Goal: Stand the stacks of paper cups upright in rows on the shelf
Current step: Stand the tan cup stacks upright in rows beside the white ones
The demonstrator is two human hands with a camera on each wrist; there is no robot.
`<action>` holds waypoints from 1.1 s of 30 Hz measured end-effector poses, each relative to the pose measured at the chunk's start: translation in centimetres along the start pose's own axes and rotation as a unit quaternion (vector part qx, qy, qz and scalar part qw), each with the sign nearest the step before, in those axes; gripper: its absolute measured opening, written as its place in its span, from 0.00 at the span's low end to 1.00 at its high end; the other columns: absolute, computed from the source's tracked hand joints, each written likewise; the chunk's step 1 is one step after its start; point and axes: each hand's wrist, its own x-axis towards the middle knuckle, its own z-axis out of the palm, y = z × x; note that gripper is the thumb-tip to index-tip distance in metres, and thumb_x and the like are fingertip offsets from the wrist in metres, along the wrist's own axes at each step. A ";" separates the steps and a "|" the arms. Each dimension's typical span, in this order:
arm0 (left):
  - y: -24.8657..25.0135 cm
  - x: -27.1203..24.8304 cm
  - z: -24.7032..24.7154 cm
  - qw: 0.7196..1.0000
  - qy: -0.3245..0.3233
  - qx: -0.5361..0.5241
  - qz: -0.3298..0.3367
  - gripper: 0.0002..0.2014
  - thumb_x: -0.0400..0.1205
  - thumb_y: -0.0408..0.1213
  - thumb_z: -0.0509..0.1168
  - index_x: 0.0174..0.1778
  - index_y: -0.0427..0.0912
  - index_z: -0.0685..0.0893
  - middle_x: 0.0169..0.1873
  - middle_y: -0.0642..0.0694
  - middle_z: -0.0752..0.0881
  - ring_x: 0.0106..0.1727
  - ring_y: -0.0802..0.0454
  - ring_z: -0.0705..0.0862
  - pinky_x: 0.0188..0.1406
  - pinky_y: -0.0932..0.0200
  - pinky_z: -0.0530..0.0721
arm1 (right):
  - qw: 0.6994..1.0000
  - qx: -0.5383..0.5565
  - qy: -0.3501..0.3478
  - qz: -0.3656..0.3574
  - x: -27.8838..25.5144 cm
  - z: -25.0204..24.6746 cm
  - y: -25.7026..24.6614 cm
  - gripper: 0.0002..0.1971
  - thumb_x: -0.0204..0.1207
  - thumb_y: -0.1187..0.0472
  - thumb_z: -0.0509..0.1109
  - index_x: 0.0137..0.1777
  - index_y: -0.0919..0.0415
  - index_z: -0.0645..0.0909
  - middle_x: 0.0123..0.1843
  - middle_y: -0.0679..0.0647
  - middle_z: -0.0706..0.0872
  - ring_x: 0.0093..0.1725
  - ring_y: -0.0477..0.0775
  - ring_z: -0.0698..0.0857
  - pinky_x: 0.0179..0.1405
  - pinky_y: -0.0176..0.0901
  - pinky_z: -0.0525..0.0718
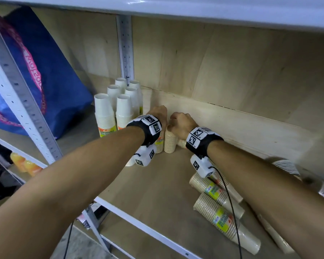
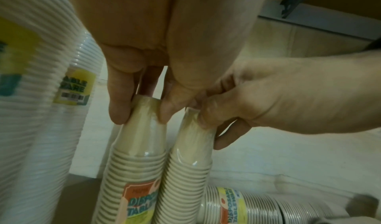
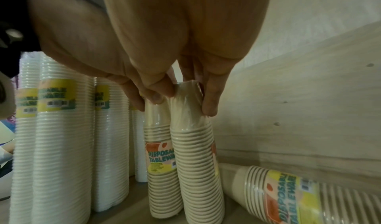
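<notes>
Two beige wrapped cup stacks stand upright side by side near the shelf's back wall. My left hand (image 1: pixel 158 114) (image 2: pixel 142 113) pinches the top of the left beige stack (image 1: pixel 159 144) (image 2: pixel 132 170) (image 3: pixel 158 146) from above. My right hand (image 1: pixel 180 121) (image 3: pixel 187 100) grips the top of the right beige stack (image 1: pixel 170 142) (image 2: pixel 185 170) (image 3: pixel 198 154), which leans slightly against the other. Several white cup stacks (image 1: pixel 118 101) (image 2: pixel 31 97) (image 3: pixel 57 129) stand upright in rows to the left. My hands hide both beige tops in the head view.
Another beige stack (image 3: pixel 288 195) (image 2: pixel 237 206) lies on its side just right of the pair. More stacks (image 1: pixel 219 208) lie on the shelf board (image 1: pixel 157 184) at the front right under my right forearm. A blue bag (image 1: pixel 45 71) fills the left bay beyond the metal post (image 1: pixel 126 47).
</notes>
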 end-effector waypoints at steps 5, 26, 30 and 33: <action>0.3 1.8 0.3 1.000 -0.013 -0.013 -0.008 0.17 0.79 0.25 0.63 0.64 0.36 0.80 0.64 0.40 0.81 0.65 0.41 0.82 0.58 0.52 0.83 | 1.000 0.016 -0.013 0.021 1.9 -0.3 0.9 0.14 0.73 0.56 0.71 0.58 0.58 0.84 0.55 0.57 0.87 0.53 0.60 0.86 0.47 0.44 0.83; -0.1 2.5 0.3 0.999 -0.034 0.011 0.030 0.13 0.80 0.30 0.63 0.61 0.37 0.83 0.58 0.41 0.84 0.59 0.40 0.85 0.54 0.52 0.83 | 0.994 -0.106 0.014 0.022 3.4 -0.8 0.6 0.19 0.75 0.43 0.67 0.49 0.61 0.82 0.48 0.60 0.86 0.42 0.63 0.84 0.38 0.45 0.82; -0.3 2.7 0.5 1.000 0.005 0.000 0.008 0.16 0.81 0.36 0.65 0.64 0.38 0.77 0.60 0.40 0.82 0.59 0.41 0.83 0.44 0.56 0.77 | 0.997 -0.072 -0.008 -0.025 3.3 -1.3 1.0 0.19 0.74 0.51 0.65 0.65 0.53 0.80 0.60 0.55 0.86 0.55 0.63 0.85 0.48 0.46 0.83; 0.0 2.5 0.2 0.999 0.044 0.005 -0.003 0.14 0.81 0.33 0.64 0.63 0.36 0.77 0.60 0.40 0.83 0.54 0.43 0.84 0.42 0.58 0.75 | 0.997 -0.057 -0.041 -0.045 3.1 -1.4 1.1 0.16 0.72 0.58 0.66 0.60 0.51 0.83 0.56 0.54 0.88 0.54 0.61 0.86 0.47 0.45 0.84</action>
